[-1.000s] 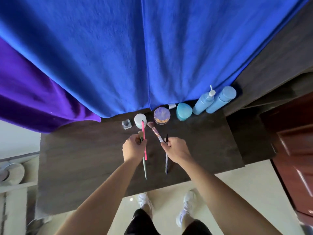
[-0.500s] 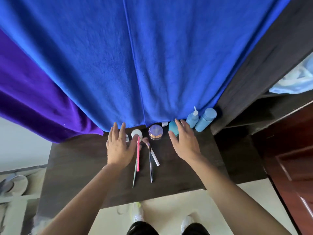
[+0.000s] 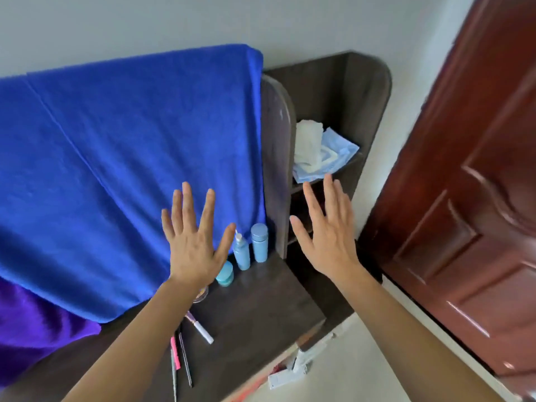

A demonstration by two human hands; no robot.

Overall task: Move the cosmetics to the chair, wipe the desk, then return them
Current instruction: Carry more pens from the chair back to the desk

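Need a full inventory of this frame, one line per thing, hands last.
towel: 1, blue, hanging behind desk
cloth: 1, purple, lower left, under towel
desk: 1, dark wood, bottom centre
pump bottle: 1, light blue, desk back
capped bottle: 1, light blue, right of pump bottle
jar: 1, teal, left of pump bottle
clear jar: 1, mostly hidden by left wrist
brush: 1, white handle, lying on desk
pink pencil: 1, desk front
dark pencil: 1, beside pink pencil
shelf: 1, dark wood, right of desk
rags: 2, white and light blue, on shelf
door: 1, red-brown, right
left hand: open, fingers spread, holding nothing
right hand: open, holding nothing, before shelf
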